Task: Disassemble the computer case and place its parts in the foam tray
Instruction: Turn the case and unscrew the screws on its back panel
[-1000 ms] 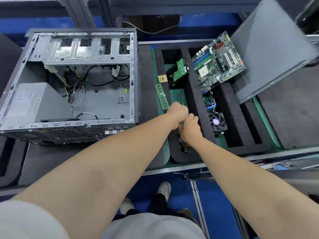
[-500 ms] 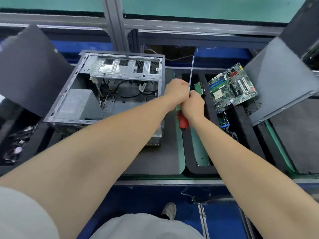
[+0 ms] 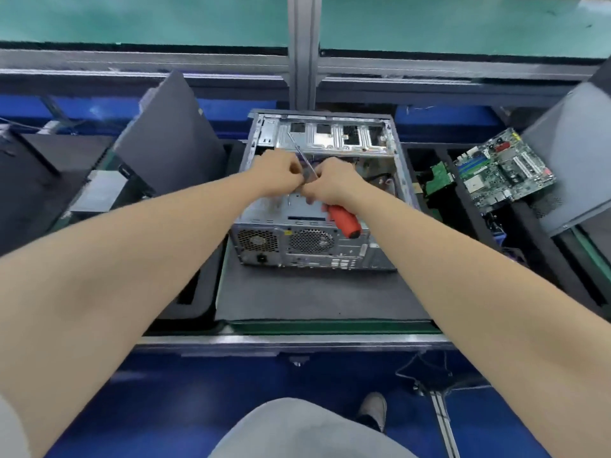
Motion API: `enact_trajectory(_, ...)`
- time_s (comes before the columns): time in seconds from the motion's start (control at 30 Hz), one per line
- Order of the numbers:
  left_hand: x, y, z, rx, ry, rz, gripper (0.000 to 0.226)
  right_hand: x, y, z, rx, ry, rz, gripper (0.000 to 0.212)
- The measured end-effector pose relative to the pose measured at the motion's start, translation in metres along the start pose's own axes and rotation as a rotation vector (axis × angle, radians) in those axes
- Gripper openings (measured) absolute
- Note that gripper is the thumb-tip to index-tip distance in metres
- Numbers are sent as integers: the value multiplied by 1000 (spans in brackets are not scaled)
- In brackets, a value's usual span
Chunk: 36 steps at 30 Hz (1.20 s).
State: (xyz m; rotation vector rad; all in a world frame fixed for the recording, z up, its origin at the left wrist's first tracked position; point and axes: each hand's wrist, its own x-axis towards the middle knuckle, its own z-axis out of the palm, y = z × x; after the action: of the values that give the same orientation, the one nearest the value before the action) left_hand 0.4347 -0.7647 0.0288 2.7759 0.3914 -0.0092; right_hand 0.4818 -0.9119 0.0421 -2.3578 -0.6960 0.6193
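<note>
The open grey computer case (image 3: pixel 317 246) lies on a dark foam mat, its rear panel with fan grilles facing me. Both hands are over its open top. My right hand (image 3: pixel 334 185) grips a screwdriver (image 3: pixel 344 221) with a red handle; the thin shaft slants up and left between the hands. My left hand (image 3: pixel 281 175) has its fingers curled at the shaft, right against the right hand. The black foam tray (image 3: pixel 439 206) to the right holds a green motherboard (image 3: pixel 502 170) and a smaller green card (image 3: pixel 438 176).
A grey side panel (image 3: pixel 575 153) leans at the far right and a dark panel (image 3: pixel 172 133) leans at the left. More foam trays (image 3: pixel 49 173) lie at the left. An aluminium frame post (image 3: pixel 302 51) stands behind the case. The bench edge runs below the mat.
Both hands lifted the screwdriver out of the foam tray and carried it left over the open case. My view swung left, so the case is now in the middle.
</note>
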Motion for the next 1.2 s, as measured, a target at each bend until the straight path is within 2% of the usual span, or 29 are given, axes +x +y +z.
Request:
enact_trajectory(0.07,-11,-24,6,95,27,42,17,-1,-15,22,-88,2,5,21)
enact_trajectory(0.17,-18,-48,27,211,34,133,36,-2,-29,45,-252,44,31,16)
enact_trajectory(0.23,-20,-59,36,286,71,149,41,-3,-31,52,-323,76,37,15)
enact_trajectory(0.33,-20,-63,37,332,79,139,45,-4,-28,58,-338,103,55,29)
enact_trajectory(0.47,-32,-61,36,407,87,150,54,-12,-25,67,-334,156,82,26)
enact_trajectory(0.57,-46,-63,39,351,117,96,49,-20,-25,74,-337,164,67,17)
enact_trajectory(0.8,-85,-66,45,282,177,25,50,-48,-26,86,-339,126,-6,17)
enact_trajectory(1.0,-110,-69,44,267,187,18,76,-67,-32,97,-332,93,-18,15)
enact_trajectory(1.1,-117,-70,45,289,172,29,71,-76,-33,99,-339,98,-10,16)
enact_trajectory(1.2,-120,-71,47,284,189,49,52,-82,-35,101,-335,89,-2,16)
